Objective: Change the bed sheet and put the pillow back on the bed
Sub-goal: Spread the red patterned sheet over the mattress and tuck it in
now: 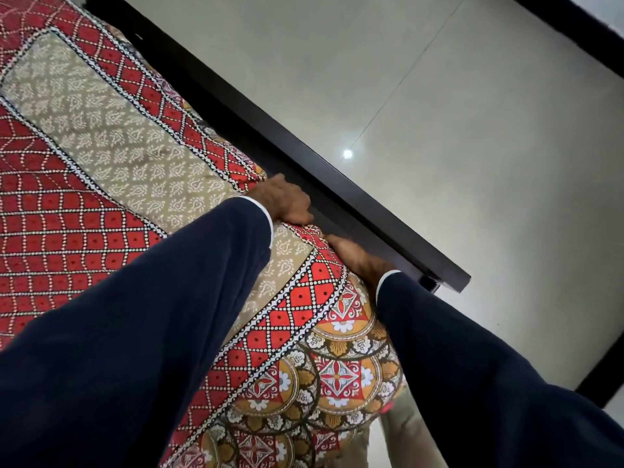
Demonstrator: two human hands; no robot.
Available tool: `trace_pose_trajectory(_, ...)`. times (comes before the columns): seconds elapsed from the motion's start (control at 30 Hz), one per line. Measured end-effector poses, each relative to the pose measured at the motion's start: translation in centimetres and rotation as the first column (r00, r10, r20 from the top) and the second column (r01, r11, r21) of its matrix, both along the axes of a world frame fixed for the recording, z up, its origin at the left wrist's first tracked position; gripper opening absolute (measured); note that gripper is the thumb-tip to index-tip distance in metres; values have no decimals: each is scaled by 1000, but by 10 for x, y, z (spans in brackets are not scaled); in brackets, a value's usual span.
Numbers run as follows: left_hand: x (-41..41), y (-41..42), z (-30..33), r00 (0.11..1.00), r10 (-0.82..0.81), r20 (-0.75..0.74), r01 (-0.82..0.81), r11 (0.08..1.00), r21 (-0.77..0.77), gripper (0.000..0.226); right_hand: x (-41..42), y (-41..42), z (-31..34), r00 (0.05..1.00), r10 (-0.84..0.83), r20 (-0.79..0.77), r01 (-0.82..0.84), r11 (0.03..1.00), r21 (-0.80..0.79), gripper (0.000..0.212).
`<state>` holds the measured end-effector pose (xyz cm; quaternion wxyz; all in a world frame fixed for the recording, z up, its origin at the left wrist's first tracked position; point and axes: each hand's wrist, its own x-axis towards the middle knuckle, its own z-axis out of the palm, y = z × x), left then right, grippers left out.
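Dark navy sleeves (135, 332) fill the near view, one to each hand. Left hand (282, 201): fingers curled down over the edge of the bed sheet (67, 214), gripping it where it meets the dark bed frame (371, 211). Right hand (358, 258): fingers run forward between sheet edge and frame, tips hidden; cannot tell whether they grasp anything. Sheet lies spread over the bed: red lattice print, beige floral band, orange medallion border hanging off the side below the right-hand fingers. Pale tiled floor (472, 130) beyond the frame.
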<state>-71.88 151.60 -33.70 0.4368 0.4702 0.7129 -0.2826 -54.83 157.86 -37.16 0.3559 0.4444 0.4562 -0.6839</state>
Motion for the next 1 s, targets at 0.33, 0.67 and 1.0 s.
trace_pose_trajectory(0.33,12,-17,-5,983,-85,-163,139,925,353,37,5,3,-14,943,330,48,-327,888,323,75)
trace_pose_trajectory(0.67,20,-102,31,731,568,-379,-236,731,640,64,-49,-5,37,720,655,-230,-421,675,606,40)
trace_pose_trajectory(1.0,18,-99,23,364,874,-322,-636,486,600,98,-111,24,36,251,939,-236,-755,343,559,46)
